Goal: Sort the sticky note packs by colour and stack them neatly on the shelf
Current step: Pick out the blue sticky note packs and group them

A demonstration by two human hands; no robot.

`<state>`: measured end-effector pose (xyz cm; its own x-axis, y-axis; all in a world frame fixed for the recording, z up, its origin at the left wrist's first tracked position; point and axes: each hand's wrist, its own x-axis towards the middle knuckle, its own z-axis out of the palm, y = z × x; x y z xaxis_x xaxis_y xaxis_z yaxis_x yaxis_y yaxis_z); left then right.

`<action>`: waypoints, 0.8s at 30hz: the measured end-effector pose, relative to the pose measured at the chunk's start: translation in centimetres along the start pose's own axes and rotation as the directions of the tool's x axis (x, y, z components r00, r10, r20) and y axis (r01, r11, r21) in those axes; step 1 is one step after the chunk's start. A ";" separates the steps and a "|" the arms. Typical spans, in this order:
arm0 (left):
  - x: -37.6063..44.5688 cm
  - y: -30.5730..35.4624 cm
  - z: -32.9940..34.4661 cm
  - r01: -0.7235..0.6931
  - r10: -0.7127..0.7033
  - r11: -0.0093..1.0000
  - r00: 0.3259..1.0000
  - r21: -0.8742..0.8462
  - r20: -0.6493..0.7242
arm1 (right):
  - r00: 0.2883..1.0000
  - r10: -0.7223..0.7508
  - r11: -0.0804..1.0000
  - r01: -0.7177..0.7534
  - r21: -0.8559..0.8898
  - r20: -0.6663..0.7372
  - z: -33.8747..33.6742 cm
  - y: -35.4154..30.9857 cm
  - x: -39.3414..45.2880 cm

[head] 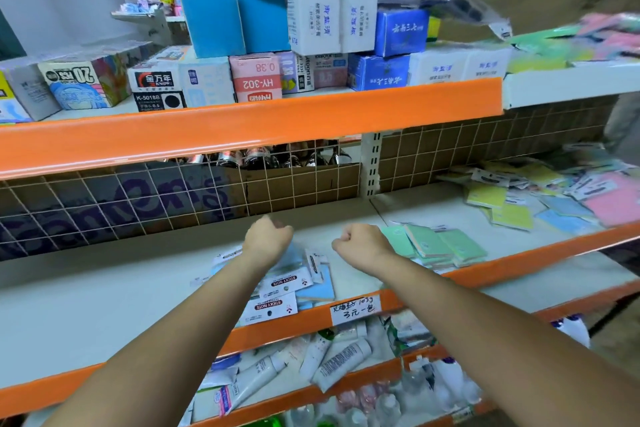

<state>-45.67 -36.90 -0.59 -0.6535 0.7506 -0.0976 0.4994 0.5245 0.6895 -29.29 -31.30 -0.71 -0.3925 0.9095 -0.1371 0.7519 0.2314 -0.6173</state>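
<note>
Both my hands hover over the middle shelf (104, 295). My left hand (268, 236) is curled into a fist above a loose pile of blue sticky note packs (313, 288) with white "STICKY NOTE" header cards. My right hand (360, 241) is also closed in a fist, just left of a small group of green packs (446, 244) lying side by side. Neither fist visibly holds a pack. Further right lies a jumbled heap of mixed packs (554, 198) in yellow, blue, pink and green.
Boxes of stationery (256, 76) fill the upper shelf behind an orange rail (242, 125). More coloured packs (588, 42) sit at the upper right. A wire grid (173, 194) backs the middle shelf. Tubes and bottles (329, 360) crowd the lower shelf.
</note>
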 end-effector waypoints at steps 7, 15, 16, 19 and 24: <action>-2.9 7.2 5.9 -0.111 0.113 0.993 0.989 -0.031 0.098 | 0.993 -0.022 0.998 0.028 0.056 -0.117 -5.6 6.4 -0.5; -6.9 16.0 13.9 -0.166 0.182 0.981 0.965 -0.100 0.190 | 0.988 -0.040 0.995 0.052 0.080 -0.149 -12.8 15.8 -0.4; -7.5 17.2 15.2 -0.167 0.188 0.979 0.960 -0.113 0.208 | 0.987 -0.041 0.996 0.054 0.078 -0.153 -14.0 17.1 -0.5; -9.1 20.6 18.8 -0.157 0.189 0.978 0.945 -0.134 0.266 | 0.985 -0.034 0.998 0.042 0.044 -0.169 -17.0 21.1 -0.4; -11.7 25.4 25.0 -0.142 0.188 0.978 0.921 -0.156 0.342 | 0.980 0.048 0.999 -0.043 0.028 -0.192 -21.2 27.9 -0.7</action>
<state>-11.11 -22.32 0.15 -0.3134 0.9270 -0.2060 0.4923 0.3441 0.7996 3.15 -18.21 -1.40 -0.2469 0.9689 -0.0151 0.7528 0.1819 -0.6325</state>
